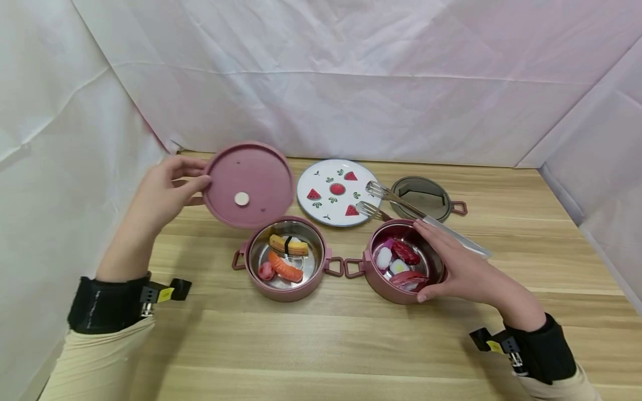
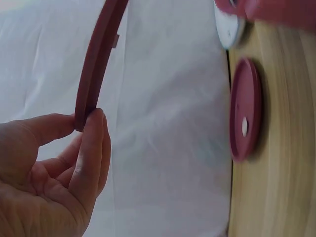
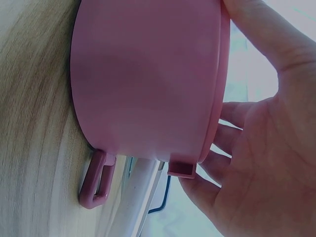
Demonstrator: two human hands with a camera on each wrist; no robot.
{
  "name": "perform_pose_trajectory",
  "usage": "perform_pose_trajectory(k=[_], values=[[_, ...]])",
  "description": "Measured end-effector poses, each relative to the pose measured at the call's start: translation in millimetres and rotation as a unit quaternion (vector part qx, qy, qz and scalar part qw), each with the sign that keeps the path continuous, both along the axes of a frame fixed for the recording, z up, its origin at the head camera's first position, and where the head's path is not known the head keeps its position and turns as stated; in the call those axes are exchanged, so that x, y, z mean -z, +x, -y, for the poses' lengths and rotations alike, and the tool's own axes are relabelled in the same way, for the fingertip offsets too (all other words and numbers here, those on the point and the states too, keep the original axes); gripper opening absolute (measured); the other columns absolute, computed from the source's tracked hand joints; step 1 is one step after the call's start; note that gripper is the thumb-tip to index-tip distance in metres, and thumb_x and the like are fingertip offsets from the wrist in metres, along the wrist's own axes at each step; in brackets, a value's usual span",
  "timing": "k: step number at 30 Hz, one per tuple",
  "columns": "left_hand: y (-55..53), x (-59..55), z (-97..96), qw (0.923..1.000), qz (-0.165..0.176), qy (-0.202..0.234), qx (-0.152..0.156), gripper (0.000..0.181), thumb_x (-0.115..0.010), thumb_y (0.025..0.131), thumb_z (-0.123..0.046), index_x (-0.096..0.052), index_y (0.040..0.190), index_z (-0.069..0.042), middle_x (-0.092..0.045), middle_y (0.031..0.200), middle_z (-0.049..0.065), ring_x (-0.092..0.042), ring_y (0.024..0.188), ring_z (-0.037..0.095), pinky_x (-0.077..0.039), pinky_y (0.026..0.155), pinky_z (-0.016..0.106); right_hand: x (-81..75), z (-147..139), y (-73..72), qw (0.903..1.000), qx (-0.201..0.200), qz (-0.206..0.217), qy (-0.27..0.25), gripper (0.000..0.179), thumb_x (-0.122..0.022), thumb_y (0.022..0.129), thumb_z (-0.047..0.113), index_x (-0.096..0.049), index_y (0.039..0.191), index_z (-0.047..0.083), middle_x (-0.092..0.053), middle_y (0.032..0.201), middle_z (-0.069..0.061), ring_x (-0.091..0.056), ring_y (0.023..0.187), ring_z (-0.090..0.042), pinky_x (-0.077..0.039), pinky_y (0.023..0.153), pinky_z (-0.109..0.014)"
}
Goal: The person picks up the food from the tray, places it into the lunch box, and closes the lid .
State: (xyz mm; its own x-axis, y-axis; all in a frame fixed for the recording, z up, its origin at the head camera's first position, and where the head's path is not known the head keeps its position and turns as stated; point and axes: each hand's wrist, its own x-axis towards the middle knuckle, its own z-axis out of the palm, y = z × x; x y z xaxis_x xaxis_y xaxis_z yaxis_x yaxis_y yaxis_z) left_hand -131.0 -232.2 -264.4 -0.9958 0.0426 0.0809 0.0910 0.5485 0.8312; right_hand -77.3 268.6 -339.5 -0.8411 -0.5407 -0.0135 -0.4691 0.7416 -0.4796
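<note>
In the head view my left hand [image 1: 168,186] pinches the edge of a pink lid [image 1: 261,178] with a small white disc on it, held tilted up behind the left pot. That pink pot [image 1: 286,295] contains toy sushi [image 1: 285,266]. On its right, my right hand [image 1: 456,270] spans the rim of a second pink pot [image 1: 388,292], fingers at the far rim and thumb on the near side. Red and white toy food pieces [image 1: 401,262] lie inside it. The right wrist view shows the pot's wall close up, with the fingers [image 3: 229,133] at its rim.
A white plate with watermelon prints [image 1: 321,181] lies at the back. Two forks [image 1: 381,192] and a knife blade [image 1: 463,240] lie near a round dark piece with a pink loop handle [image 1: 458,208]. The left wrist view shows another pink lid [image 2: 245,103] on the table.
</note>
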Motion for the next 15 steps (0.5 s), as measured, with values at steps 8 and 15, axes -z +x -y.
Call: perform_pose_trajectory(k=[8,15], values=[[1.1,-7.4,-68.6,0.9934,0.034,0.0,0.11,0.032,-0.062,0.099,-0.011,-0.059,0.128,0.001,-0.066,0.118,0.023,-0.071,0.087,0.012,-0.06,0.073,0.022,1.4,0,-1.0,1.0,0.002,0.003,-0.002,0.124,-0.089,0.064,0.052,-0.022,0.158,0.007,-0.022,0.164,-0.02,-0.021,0.147,-0.049,-0.039,0.103,-0.071],[2.5,4.7,-116.2,0.989,0.044,-0.001,0.141,0.026,-0.067,0.095,-0.011,-0.067,0.121,-0.006,-0.072,0.113,0.015,-0.073,0.094,0.025,-0.062,0.073,0.033,1.3,0,-2.8,1.0,0.003,0.005,0.0,0.123,-0.089,0.065,0.053,-0.023,0.159,0.009,-0.02,0.166,-0.016,-0.02,0.148,-0.049,-0.035,0.106,-0.071]])
